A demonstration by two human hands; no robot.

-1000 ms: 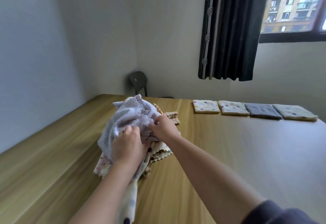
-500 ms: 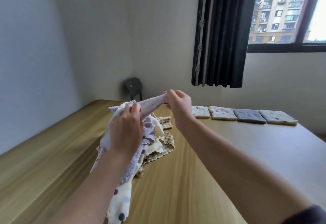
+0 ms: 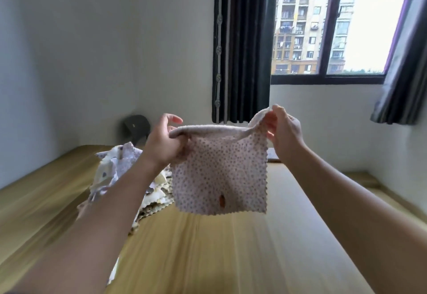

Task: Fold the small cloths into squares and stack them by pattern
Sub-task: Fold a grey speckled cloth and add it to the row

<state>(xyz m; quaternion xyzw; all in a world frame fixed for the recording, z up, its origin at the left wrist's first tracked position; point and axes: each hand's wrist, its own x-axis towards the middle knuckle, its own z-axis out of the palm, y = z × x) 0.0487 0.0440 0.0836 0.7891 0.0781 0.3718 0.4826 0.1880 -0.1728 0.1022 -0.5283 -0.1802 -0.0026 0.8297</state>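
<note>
A small pale cloth with tiny purple dots (image 3: 219, 175) hangs spread in the air above the wooden table (image 3: 208, 247). My left hand (image 3: 163, 142) grips its top left corner. Its top right corner is pinched by my right hand (image 3: 285, 131). The top edge sags and rolls over between my hands. Behind my left arm, a heap of unfolded patterned cloths (image 3: 120, 173) lies on the table. Only a sliver of one folded cloth (image 3: 272, 155) shows past the hanging cloth; the rest of that row is hidden.
A dark chair back (image 3: 135, 127) stands beyond the table's far left corner. Black curtains (image 3: 240, 46) hang beside a window (image 3: 328, 23) in the far wall. The table's right edge runs close to the right wall.
My hands have lifted the dotted cloth off the heap and drawn apart, spreading it open in the air. The camera has tilted up, so the folded row is now mostly hidden.
</note>
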